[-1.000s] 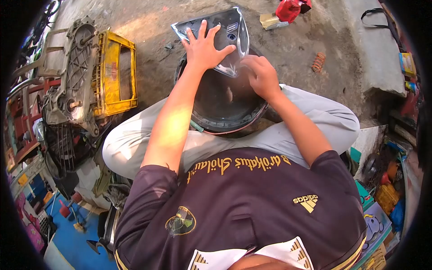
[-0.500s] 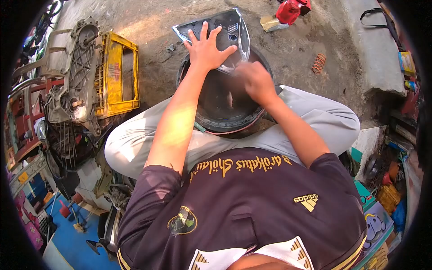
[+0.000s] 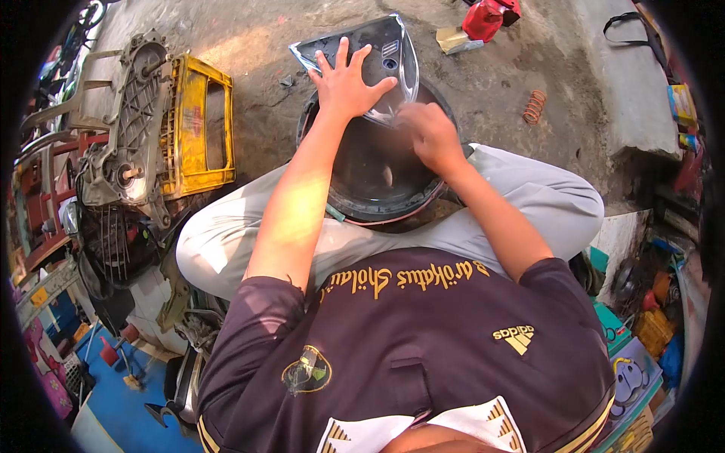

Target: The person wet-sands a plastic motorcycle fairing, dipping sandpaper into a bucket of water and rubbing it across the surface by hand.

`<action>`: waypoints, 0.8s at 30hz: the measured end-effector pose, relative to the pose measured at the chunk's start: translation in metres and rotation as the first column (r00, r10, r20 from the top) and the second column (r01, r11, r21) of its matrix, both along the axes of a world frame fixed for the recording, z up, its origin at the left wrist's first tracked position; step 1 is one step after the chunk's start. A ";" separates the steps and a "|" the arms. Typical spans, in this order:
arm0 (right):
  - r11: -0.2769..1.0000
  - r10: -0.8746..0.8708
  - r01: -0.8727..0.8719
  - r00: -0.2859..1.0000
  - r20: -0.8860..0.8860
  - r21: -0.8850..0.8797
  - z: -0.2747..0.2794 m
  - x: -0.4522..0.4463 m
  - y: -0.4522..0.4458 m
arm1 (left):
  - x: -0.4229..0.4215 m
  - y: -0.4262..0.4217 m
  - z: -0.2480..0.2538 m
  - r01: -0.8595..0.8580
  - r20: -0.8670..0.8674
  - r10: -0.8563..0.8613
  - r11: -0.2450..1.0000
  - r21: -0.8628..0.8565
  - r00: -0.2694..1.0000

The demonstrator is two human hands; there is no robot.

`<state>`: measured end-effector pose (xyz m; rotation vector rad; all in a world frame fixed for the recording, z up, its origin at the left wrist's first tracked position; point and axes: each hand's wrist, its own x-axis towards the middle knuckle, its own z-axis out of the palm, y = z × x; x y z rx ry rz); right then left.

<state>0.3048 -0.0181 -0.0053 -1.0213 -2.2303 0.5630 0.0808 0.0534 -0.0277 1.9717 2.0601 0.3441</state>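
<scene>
A dark, glossy, roughly triangular panel (image 3: pixel 377 34) with a shiny clear-looking edge rests over the far rim of a round black basin (image 3: pixel 355 204). My left hand (image 3: pixel 347 79) lies flat on the panel with its fingers spread. Close to the panel's near right corner, my right hand (image 3: pixel 430 136) is closed, its front part smeared by motion. Whatever its fingers hold, if anything, is hidden. Dark liquid (image 3: pixel 370 166) fills the basin, which stands between my bent legs.
To the left are a yellow crate (image 3: pixel 196 124) and a large metal engine casing (image 3: pixel 136 128). A copper-coloured coil spring (image 3: pixel 535 107) lies on the concrete floor at right. A red item (image 3: pixel 487 19) is at the far edge, and a concrete ledge (image 3: pixel 634 98) runs along the right.
My right hand has shifted slightly near the panel's corner, still blurred at the fingers. My left hand and the panel stay almost where they were.
</scene>
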 end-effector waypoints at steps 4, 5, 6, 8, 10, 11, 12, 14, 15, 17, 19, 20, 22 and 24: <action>0.995 0.098 -0.098 0.995 -0.005 -0.004 -0.003 -0.004 -0.012 | -0.001 0.000 -0.004 0.008 -0.012 -0.008 1.000 0.021 1.000; 0.996 0.092 -0.091 0.996 -0.012 0.005 -0.002 -0.003 -0.010 | -0.001 0.000 -0.005 0.008 -0.006 -0.008 1.000 0.027 1.000; 0.996 0.087 -0.087 0.996 -0.021 0.012 -0.002 -0.002 -0.009 | -0.001 -0.001 -0.003 0.006 -0.001 -0.006 1.000 0.030 1.000; 0.999 -0.039 0.039 0.999 -0.021 -0.007 -0.010 0.000 0.005 | 0.000 0.001 0.001 0.000 -0.003 0.000 1.000 0.003 1.000; 0.998 -0.055 0.054 0.998 -0.030 -0.015 -0.002 -0.004 -0.001 | -0.001 -0.002 -0.001 -0.010 -0.003 0.010 1.000 -0.023 1.000; 1.000 0.009 -0.009 1.000 -0.025 -0.008 0.002 -0.005 -0.009 | -0.002 -0.003 -0.001 0.000 -0.006 -0.001 1.000 -0.011 1.000; 0.998 0.069 -0.069 0.997 -0.018 0.001 0.005 -0.006 -0.011 | -0.002 -0.001 -0.001 0.013 -0.008 -0.013 1.000 0.004 1.000; 0.998 0.050 -0.050 0.999 -0.007 -0.035 0.005 -0.005 -0.005 | 0.000 0.002 -0.002 0.010 -0.005 -0.010 1.000 0.007 1.000; 0.999 -0.012 0.012 1.000 -0.014 -0.039 0.001 -0.003 0.002 | -0.001 0.001 -0.002 0.000 -0.004 0.000 1.000 0.006 1.000; 0.999 -0.018 0.018 1.000 0.013 0.037 -0.009 -0.001 0.005 | -0.001 -0.002 -0.002 -0.003 -0.014 0.003 1.000 0.002 1.000; 0.999 0.031 -0.031 1.000 0.003 0.022 -0.001 -0.007 -0.008 | -0.001 0.000 -0.002 0.005 -0.021 -0.005 1.000 0.009 1.000; 0.997 0.079 -0.079 0.997 -0.004 0.007 0.003 -0.008 -0.012 | -0.001 0.000 -0.003 0.009 -0.013 -0.009 1.000 0.016 1.000; 0.997 0.077 -0.077 0.997 -0.003 0.010 -0.003 -0.003 0.000 | 0.000 0.000 -0.001 0.013 -0.008 -0.012 1.000 0.019 1.000; 0.997 -0.076 0.076 0.997 -0.006 -0.015 -0.005 -0.002 0.007 | -0.001 0.001 -0.002 -0.001 -0.010 0.001 1.000 -0.026 1.000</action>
